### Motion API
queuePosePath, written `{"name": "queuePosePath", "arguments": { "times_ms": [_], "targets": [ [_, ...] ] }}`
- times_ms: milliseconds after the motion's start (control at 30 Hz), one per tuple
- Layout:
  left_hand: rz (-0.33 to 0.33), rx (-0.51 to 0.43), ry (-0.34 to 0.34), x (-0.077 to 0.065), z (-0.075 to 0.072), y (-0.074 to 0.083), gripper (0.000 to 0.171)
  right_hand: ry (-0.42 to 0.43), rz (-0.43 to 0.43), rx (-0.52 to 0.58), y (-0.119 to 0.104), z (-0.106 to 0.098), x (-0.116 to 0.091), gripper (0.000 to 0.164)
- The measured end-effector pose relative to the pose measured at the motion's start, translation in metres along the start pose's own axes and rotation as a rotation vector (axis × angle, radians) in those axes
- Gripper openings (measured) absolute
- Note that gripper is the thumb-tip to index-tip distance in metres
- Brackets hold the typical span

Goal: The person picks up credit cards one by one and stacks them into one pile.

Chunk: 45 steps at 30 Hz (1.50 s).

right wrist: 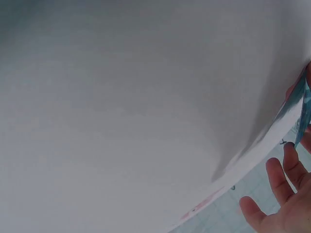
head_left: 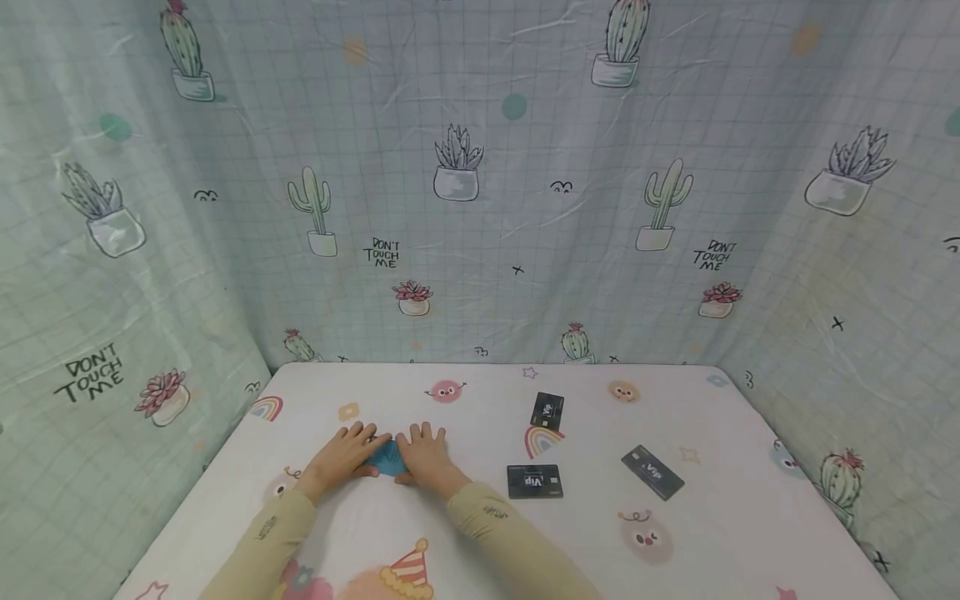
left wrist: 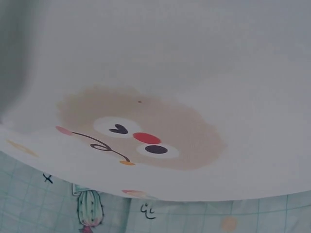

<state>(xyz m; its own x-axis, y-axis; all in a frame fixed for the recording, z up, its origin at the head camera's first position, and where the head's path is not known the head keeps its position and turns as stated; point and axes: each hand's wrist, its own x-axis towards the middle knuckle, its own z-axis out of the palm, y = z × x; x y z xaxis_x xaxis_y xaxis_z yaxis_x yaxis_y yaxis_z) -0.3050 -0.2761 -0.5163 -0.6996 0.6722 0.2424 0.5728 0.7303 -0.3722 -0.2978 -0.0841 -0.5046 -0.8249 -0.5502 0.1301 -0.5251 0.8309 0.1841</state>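
A small blue flat piece (head_left: 387, 459) lies between both hands at the left middle of the table; its kind is unclear. My left hand (head_left: 345, 458) grips its left side, thumb at the near edge. My right hand (head_left: 429, 460) pinches the right side, with its other fingers pointing away. In the right wrist view, the blue piece (right wrist: 300, 109) appears thin and tilted at the right edge, and the right hand (right wrist: 286, 194) shows spread fingers beside it. Neither the left hand nor the piece appears in the left wrist view.
Three black cards marked "Vip" lie right of the hands: a far card (head_left: 548, 410), a near card (head_left: 534, 482) and a slanted card (head_left: 652, 472). The white table (head_left: 720, 550) has printed cartoon figures. Cactus-patterned cloth (head_left: 487, 233) hangs behind it and at both sides.
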Motion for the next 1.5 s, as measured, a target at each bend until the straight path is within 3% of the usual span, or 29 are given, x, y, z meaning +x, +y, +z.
{"name": "queuePosePath", "arguments": {
  "times_ms": [167,433,867,1300,1500],
  "targets": [
    [0.003,-0.019,0.001,0.000,0.003,0.002,0.058,-0.011,-0.001,-0.024,0.000,0.000,-0.001,0.061],
    [0.028,0.005,0.076,-0.003,0.007,0.001,0.057,-0.022,-0.001,-0.093,-0.002,0.001,0.001,0.063],
    [0.058,0.031,0.107,-0.004,0.000,0.003,0.057,0.006,-0.056,-0.209,-0.001,0.003,-0.002,0.063],
    [0.080,0.007,0.172,-0.006,0.002,0.004,0.057,0.039,-0.081,-0.211,0.005,0.003,-0.003,0.059],
    [0.064,-0.024,0.151,-0.005,0.001,0.005,0.056,0.041,-0.074,-0.203,0.008,0.001,-0.003,0.058]
  ]
}}
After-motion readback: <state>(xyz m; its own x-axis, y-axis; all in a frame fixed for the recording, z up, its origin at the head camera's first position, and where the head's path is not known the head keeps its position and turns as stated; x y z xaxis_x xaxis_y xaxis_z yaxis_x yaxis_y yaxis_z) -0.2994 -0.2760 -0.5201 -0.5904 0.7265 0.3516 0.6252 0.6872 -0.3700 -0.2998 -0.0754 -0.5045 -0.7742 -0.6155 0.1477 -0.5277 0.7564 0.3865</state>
